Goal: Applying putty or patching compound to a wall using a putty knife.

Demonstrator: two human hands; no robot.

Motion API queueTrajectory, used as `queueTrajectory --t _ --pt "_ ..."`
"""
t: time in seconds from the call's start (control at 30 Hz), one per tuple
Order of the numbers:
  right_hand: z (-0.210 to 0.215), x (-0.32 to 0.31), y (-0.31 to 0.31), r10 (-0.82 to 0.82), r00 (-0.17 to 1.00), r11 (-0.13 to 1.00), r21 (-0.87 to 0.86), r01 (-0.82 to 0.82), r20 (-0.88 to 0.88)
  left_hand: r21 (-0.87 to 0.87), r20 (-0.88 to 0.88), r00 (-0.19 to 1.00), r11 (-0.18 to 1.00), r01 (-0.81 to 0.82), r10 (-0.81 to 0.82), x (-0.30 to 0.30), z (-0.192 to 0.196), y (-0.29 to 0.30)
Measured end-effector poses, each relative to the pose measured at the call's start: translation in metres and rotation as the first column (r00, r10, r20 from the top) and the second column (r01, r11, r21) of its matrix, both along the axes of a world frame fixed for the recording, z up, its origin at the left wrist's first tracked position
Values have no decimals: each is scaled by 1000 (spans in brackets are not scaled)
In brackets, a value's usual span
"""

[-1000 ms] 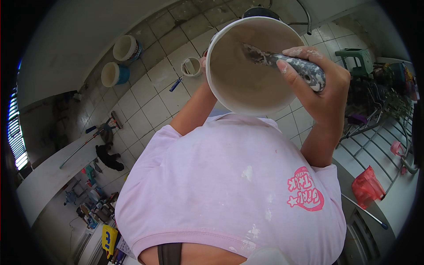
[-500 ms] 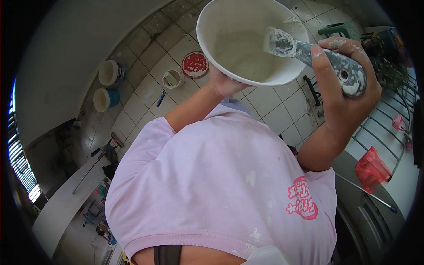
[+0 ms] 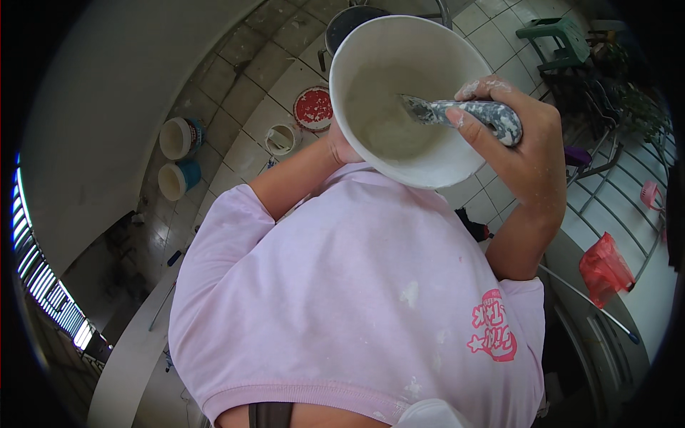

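Note:
A white bucket (image 3: 421, 171), tilted with its mouth toward me, is held up in front of my chest. Pale, wet putty-like paste (image 3: 392, 135) coats its bottom. My left hand (image 3: 344, 145) supports the bucket from its left side, and most of its fingers are hidden behind the wall. Wrapped round the handle of a paste-smeared putty knife (image 3: 467, 114), my right hand (image 3: 524, 135) is at the bucket's right rim. The knife's blade points left inside the bucket, close to the paste; whether it touches cannot be made out. White smears mark the right fingers.
On the tiled floor to the left stand two pails (image 3: 173, 182) and a small white tub (image 3: 282, 140). A red-topped round lid (image 3: 314, 108) lies beside the tub. Behind the bucket is a dark basin (image 3: 349, 21). A green stool (image 3: 553, 37) and metal railing (image 3: 606, 192) are right.
My right hand has moved left and down, bringing the putty knife's blade deeper into the bucket. The bucket has come lower in view, showing more of its inside.

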State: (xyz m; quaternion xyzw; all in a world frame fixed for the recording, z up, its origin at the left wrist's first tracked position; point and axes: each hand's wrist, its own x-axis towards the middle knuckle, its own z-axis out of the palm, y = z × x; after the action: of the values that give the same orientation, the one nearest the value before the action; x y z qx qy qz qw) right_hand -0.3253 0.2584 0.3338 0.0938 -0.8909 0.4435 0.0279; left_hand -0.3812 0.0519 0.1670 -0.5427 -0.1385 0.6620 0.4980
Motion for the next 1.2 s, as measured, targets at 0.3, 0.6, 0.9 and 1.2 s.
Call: queueTrajectory --t 0.3,0.6,0.9,1.2 --pt "-14 -61 -16 297 955 955 18 -297 -12 525 -641 695 846 88 325 -36 -45 -13" --pt "-39 -85 -14 156 983 937 -330 -117 93 436 -555 796 900 31 241 -80 -44 -9" --pt "-47 -82 6 -90 946 826 -508 245 311 488 -490 840 872 42 233 -86 -58 -13" --pt "-65 -75 22 -355 829 481 -676 558 432 334 -621 774 935 119 124 -101 -93 -19"
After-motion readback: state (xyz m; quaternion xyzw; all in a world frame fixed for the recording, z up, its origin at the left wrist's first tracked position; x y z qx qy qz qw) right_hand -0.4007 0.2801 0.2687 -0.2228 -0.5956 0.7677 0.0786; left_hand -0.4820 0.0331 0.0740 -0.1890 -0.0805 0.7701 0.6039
